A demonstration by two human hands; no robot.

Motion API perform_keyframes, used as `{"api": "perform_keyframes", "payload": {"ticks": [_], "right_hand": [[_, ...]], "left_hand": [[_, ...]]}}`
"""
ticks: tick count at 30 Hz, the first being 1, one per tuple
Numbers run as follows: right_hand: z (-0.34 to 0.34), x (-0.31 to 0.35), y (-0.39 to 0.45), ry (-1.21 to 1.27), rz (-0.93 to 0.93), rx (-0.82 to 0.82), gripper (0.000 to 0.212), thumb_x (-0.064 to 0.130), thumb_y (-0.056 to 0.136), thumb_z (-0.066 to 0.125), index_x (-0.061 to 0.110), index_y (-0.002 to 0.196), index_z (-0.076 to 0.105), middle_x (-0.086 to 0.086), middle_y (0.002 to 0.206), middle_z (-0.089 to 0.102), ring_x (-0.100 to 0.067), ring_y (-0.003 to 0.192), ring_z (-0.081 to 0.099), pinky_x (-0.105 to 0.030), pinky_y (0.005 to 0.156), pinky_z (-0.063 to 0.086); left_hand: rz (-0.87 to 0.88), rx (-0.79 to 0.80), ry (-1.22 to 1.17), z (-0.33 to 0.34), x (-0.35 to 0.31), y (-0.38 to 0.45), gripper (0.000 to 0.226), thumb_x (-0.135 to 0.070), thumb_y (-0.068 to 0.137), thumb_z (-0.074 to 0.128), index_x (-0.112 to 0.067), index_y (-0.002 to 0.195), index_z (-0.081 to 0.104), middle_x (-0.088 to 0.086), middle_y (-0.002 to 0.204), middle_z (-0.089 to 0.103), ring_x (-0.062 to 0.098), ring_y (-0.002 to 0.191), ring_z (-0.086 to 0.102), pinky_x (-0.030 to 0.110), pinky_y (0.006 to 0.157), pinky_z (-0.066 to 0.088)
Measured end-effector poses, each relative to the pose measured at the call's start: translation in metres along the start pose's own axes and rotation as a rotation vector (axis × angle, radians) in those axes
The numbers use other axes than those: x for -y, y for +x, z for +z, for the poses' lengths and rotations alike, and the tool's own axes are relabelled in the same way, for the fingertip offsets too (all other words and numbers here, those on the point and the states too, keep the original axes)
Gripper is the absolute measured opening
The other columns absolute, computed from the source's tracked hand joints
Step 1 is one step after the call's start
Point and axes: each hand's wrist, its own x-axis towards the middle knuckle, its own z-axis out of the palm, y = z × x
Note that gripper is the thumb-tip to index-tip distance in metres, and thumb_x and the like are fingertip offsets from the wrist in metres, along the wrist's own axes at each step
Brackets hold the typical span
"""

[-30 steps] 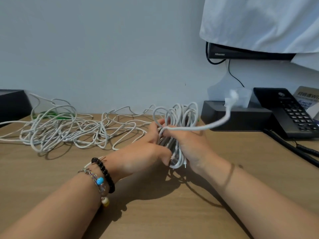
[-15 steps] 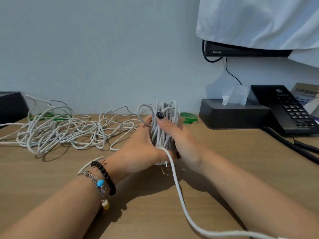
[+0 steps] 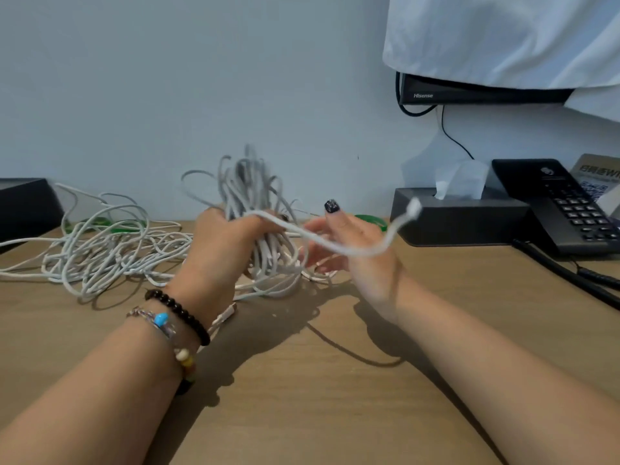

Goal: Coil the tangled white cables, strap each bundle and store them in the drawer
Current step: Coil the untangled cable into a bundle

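Wooden tabletop (image 3: 302, 397) near its back edge: left hand (image 3: 218, 250) clamped the light, springy coil (image 3: 265, 243) mid-bundle; right hand (image 3: 349, 250), fingers spread, guided its limp tail (image 3: 365, 251).

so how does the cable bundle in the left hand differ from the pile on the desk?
The bundle is gathered into upright loops, gripped by the left hand; the pile sprawls loose and flat on the desk. The bundle's free end trails over the open right hand; the pile goes untouched. Both are white cable.

Left wrist: black bead bracelet (image 3: 179, 312); braided string bracelet (image 3: 157, 322), blue bead; right thumbnail (image 3: 332, 206) dark-polished.
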Motion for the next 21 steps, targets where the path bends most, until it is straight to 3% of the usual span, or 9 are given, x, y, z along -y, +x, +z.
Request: {"api": "perform_keyframes", "payload": {"ticks": [2,4,7,11,14,17,21], "right_hand": [[0.002,-0.001,-0.004,-0.053,-0.094,-0.043,0.024,0.017,0.100,0.050,0.004,0.090,0.068,-0.007,0.072,0.068,-0.017,0.066,0.062,-0.028,0.063,0.051],[0.005,-0.004,-0.007,-0.217,-0.256,-0.076,0.014,0.010,0.095,0.058,0.010,0.086,0.069,-0.003,0.069,0.068,-0.011,0.063,0.063,-0.029,0.062,0.053],[0.005,-0.002,-0.009,-0.364,-0.538,-0.144,0.008,0.007,0.090,0.065,0.008,0.097,0.068,0.001,0.070,0.066,-0.010,0.062,0.060,-0.030,0.060,0.052],[0.002,0.005,-0.007,-0.417,-0.842,-0.232,0.042,0.008,0.091,0.064,0.008,0.129,0.047,-0.004,0.077,0.062,-0.016,0.068,0.060,-0.025,0.065,0.052],[-0.002,0.010,-0.004,-0.539,-0.967,-0.238,0.057,0.005,0.092,0.061,0.011,0.141,0.034,-0.007,0.089,0.058,-0.020,0.077,0.057,-0.023,0.074,0.050],[-0.007,0.008,0.000,-0.737,-0.968,-0.235,0.055,-0.001,0.088,0.063,0.006,0.140,0.047,-0.012,0.097,0.055,-0.023,0.083,0.054,-0.034,0.076,0.052],[-0.019,-0.001,0.010,-0.878,-0.931,-0.404,0.021,0.014,0.086,0.070,0.007,0.106,0.073,-0.012,0.092,0.055,-0.025,0.085,0.052,-0.039,0.073,0.046]], "left_hand": [[-0.142,-0.055,-0.186,-0.008,0.001,0.007,0.003,-0.012,0.064,0.065,-0.009,0.063,0.065,0.007,0.055,0.059,0.021,0.051,0.057,0.028,0.053,0.045],[-0.224,-0.072,-0.270,-0.013,0.001,0.011,0.012,-0.008,0.077,0.057,-0.011,0.066,0.059,0.003,0.056,0.054,0.018,0.049,0.054,0.026,0.051,0.043],[-0.259,-0.066,-0.256,-0.012,0.000,0.010,0.019,-0.005,0.082,0.053,-0.013,0.065,0.058,0.001,0.054,0.053,0.015,0.045,0.052,0.022,0.045,0.042],[-0.327,0.052,-0.168,-0.008,-0.001,0.008,0.019,-0.005,0.081,0.051,-0.013,0.066,0.059,0.001,0.053,0.053,0.015,0.043,0.051,0.022,0.047,0.042],[-0.343,0.124,-0.080,-0.007,0.002,0.008,0.020,-0.004,0.083,0.054,-0.011,0.067,0.063,0.003,0.055,0.057,0.016,0.044,0.053,0.022,0.046,0.044],[-0.293,0.167,0.114,-0.007,0.006,0.006,0.004,-0.013,0.069,0.070,-0.010,0.069,0.072,0.007,0.061,0.064,0.020,0.052,0.058,0.028,0.055,0.045],[-0.252,0.236,0.277,-0.007,0.005,0.001,0.035,-0.020,0.043,0.075,-0.001,0.072,0.068,0.019,0.066,0.065,0.028,0.059,0.059,0.037,0.064,0.043]]}}
